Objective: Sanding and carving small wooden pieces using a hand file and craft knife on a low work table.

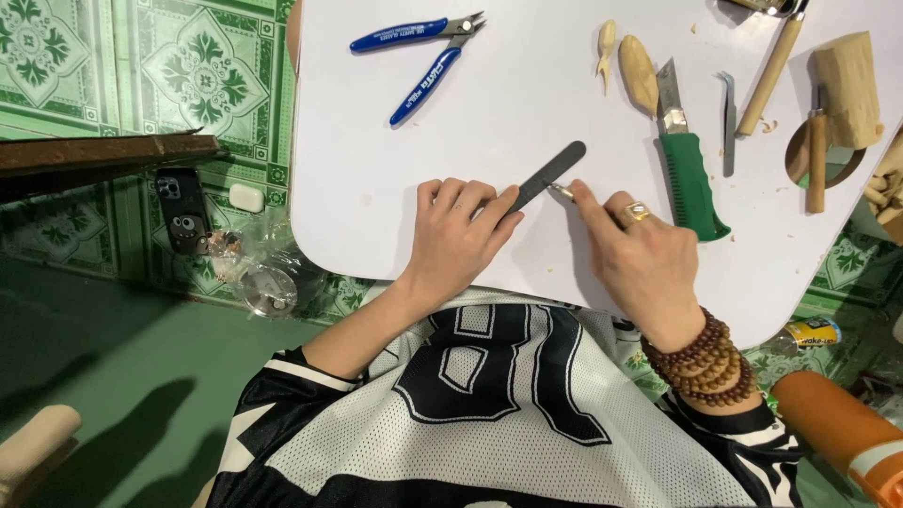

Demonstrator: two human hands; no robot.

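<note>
Grey and flat, the file stick (550, 175) lies on the white table (376, 188), right in front of the person. The left hand (458, 235) rests on the stick's near end, and its fingers (499, 205) press down to pin it to the table. The right hand (640, 252) pinches a tiny thin piece (562, 191) between thumb and finger and holds its tip at the side of the stick. What the piece is cannot be told — it is too small to see well.

The stick looks light and thin, and it may bend a bit, so a flat press near one end should hold it best. The tiny piece looks easy to drop or snap, so a gentle pinch close to its tip seems right.

Well apart lie blue cutters (423, 52), a knife with a green handle (685, 150) and pale carved wood bits (638, 71) — none of them touched.
</note>
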